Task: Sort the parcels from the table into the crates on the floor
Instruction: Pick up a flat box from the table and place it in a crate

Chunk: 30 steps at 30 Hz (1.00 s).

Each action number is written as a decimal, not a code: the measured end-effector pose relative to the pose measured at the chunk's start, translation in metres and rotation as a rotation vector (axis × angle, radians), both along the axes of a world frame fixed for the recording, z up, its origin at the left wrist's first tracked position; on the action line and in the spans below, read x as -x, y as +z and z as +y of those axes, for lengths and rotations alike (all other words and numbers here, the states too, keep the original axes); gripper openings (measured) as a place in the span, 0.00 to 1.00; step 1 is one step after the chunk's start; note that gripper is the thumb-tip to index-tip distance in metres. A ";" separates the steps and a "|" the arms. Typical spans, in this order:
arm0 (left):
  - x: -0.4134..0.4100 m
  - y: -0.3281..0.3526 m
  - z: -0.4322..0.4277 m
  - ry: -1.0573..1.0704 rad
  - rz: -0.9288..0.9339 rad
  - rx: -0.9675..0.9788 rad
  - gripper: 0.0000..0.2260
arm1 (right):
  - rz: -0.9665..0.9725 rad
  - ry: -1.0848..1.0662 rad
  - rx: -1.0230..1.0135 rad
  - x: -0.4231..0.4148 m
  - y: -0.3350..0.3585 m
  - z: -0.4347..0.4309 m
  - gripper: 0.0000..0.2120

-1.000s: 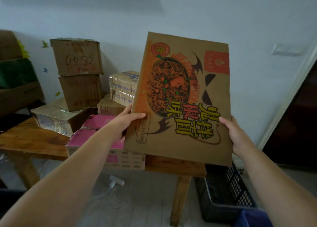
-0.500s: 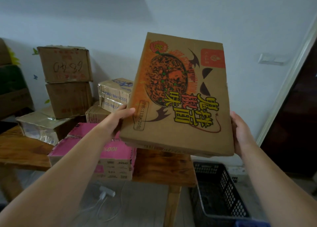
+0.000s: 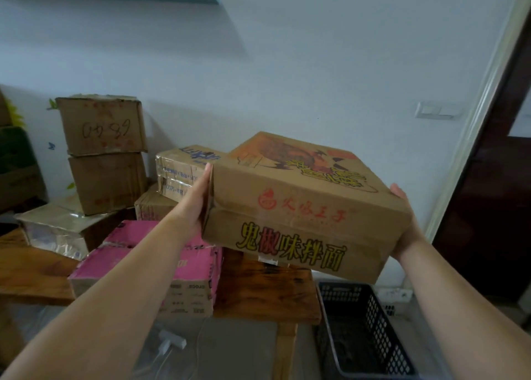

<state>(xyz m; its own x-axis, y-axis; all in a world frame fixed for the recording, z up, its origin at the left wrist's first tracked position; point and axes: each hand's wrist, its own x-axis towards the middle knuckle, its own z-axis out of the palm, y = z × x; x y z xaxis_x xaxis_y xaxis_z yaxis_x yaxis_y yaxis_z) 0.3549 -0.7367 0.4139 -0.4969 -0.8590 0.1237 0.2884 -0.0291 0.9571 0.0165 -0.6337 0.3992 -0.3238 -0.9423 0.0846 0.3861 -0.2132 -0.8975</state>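
The noodle carton (image 3: 301, 215) lies lengthwise between 2 flat-fingered hands: left hand (image 3: 195, 204) pressing its left end, right hand (image 3: 405, 230) its right end. The black crate (image 3: 382, 322) sits below the right fingers, nearer that hand.

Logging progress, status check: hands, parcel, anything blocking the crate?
Left hand, right hand pressing noodle box ends. Box held above table edge. Black crate below right, path looks open.
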 end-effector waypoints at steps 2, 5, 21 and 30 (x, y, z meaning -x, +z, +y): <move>0.000 -0.001 0.000 0.015 0.009 -0.007 0.25 | -0.043 -0.002 -0.027 0.000 0.000 0.003 0.33; 0.001 -0.004 -0.003 0.035 0.045 -0.004 0.24 | -0.115 -0.007 -0.046 0.000 0.005 0.009 0.36; 0.014 0.005 -0.012 0.031 0.166 -0.023 0.22 | 0.003 -0.010 0.156 -0.004 0.022 0.029 0.24; 0.023 0.006 -0.012 0.225 0.147 -0.062 0.18 | 0.080 -0.227 0.136 -0.006 0.021 0.022 0.20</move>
<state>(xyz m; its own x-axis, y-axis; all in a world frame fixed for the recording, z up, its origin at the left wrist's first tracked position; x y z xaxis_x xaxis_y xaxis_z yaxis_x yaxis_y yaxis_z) 0.3322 -0.7483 0.4202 -0.2734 -0.9538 0.1243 0.4299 -0.0055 0.9029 0.0229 -0.6117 0.4201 -0.5122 -0.8249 0.2391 0.2439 -0.4067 -0.8804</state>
